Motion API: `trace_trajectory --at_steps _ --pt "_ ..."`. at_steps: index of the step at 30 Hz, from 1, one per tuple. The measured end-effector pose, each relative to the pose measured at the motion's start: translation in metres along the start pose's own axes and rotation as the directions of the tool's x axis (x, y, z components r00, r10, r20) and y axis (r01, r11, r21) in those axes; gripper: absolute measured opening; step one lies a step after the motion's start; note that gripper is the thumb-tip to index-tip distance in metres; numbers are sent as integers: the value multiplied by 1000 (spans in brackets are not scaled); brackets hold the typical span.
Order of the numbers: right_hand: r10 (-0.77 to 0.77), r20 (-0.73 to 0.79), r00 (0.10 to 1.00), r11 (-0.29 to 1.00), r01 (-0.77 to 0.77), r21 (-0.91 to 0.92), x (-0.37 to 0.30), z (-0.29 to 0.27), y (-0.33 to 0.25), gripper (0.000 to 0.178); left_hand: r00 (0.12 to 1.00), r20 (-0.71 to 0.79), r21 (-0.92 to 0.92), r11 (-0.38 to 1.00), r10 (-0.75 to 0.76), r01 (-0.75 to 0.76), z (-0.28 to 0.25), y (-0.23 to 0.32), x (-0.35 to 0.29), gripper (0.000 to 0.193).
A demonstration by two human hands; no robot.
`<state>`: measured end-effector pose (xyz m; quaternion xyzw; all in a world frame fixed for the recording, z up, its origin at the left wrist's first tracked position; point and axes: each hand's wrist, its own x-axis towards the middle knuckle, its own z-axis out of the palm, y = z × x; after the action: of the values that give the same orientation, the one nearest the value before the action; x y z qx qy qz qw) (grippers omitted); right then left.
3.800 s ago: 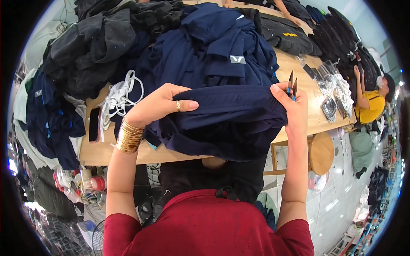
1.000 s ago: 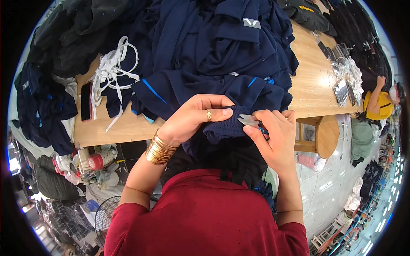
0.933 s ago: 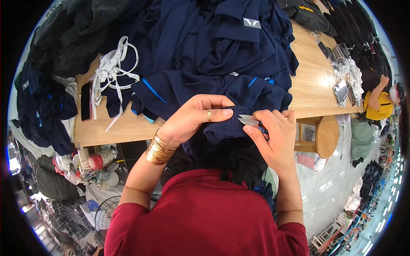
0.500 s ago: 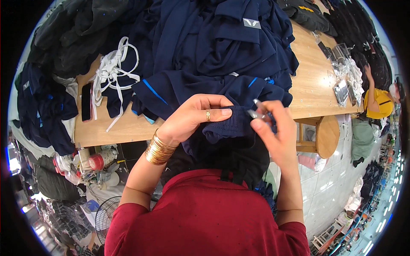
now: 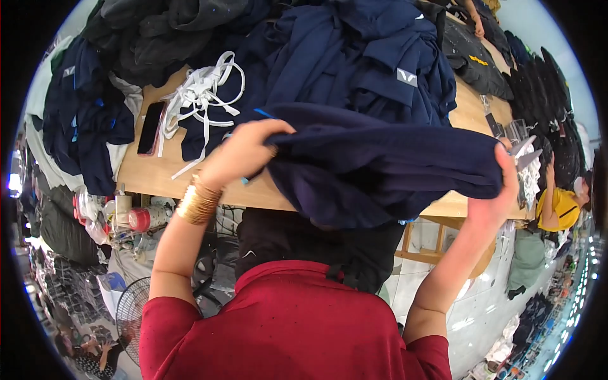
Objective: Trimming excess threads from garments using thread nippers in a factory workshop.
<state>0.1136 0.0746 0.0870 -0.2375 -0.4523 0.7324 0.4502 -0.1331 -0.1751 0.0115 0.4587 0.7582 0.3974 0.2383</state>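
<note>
A navy blue garment [image 5: 386, 158] is stretched sideways in the air above the table's near edge. My left hand [image 5: 240, 152] is closed on its left end, with the fingertips partly hidden by the cloth. At the other end, my right hand [image 5: 497, 190] grips the cloth with the thumb on top. Silver blades of thread snips [image 5: 529, 157] stick out past the right hand; the rest of the tool is hidden. Behind the stretched cloth lies a heap of navy garments [image 5: 335, 69], one with a grey label patch [image 5: 406, 77].
White tape [image 5: 206, 95] lies tangled on the wooden table [image 5: 149, 174] beside a phone [image 5: 151, 130]. Dark clothes [image 5: 171, 38] are piled at the far left. A wooden stool [image 5: 484, 256] stands under the right edge, a fan [image 5: 130, 316] at lower left. A person in yellow [image 5: 557, 209] is at right.
My hands have moved apart, the right one outward to the right. The bunched garment edge is now spread into a long stretch of cloth. The snips have moved right with my right hand.
</note>
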Motion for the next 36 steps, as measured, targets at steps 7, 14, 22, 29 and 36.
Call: trace_trajectory --at_steps 7,14,22,29,36 --pt "63 -127 990 998 -62 16 19 -32 -8 12 968 -80 -475 863 -239 174 -76 -15 -21 32" --pt "63 -180 982 996 -72 -45 11 -29 -12 9 976 -31 -615 773 -216 152 -84 -31 -19 32" --pt "99 -212 972 995 -104 -11 10 -42 -11 8 978 3 -594 787 -209 170 -79 -15 -14 32" --pt "41 290 956 504 231 -832 1 -3 44 25 974 -223 -94 996 -27 6 -47 15 4 33" --pt "332 644 689 831 109 -545 -22 86 73 33 954 -91 -2 958 285 -287 -19 85 14 28"
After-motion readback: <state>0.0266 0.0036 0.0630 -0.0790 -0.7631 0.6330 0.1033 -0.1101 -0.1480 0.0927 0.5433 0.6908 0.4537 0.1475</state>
